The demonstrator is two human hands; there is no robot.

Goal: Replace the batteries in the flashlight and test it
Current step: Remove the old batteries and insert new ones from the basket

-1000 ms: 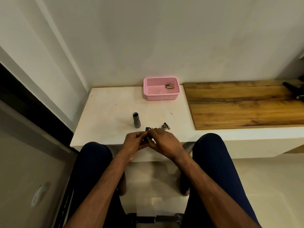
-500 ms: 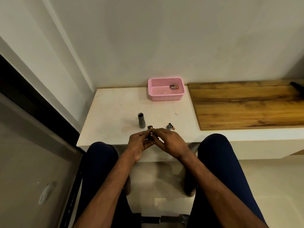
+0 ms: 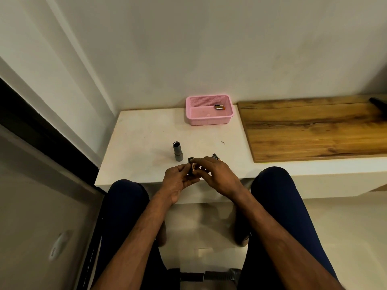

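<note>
- White countertop [image 3: 146, 143] runs out from a plain wall in front of your knees; take the pink basket [image 3: 209, 118] at its back edge as your landmark.
- Nearer you than the basket and a little left of it, the grey flashlight body [image 3: 177, 151] stands upright, open end up, touching neither hand.
- Your left hand [image 3: 178, 181] is curled around a small dark battery holder [image 3: 192, 167] at the counter's front edge, straight toward you from the basket.
- Your right hand [image 3: 217, 174] meets it there, fingertips pinched on the same piece.
- Just beyond your right fingers lies a loose battery [image 3: 216, 156].
- Inside the basket, at its right end, lie spare batteries [image 3: 219, 107].
- Right of the basket sits a wooden board [image 3: 314, 130].
</note>
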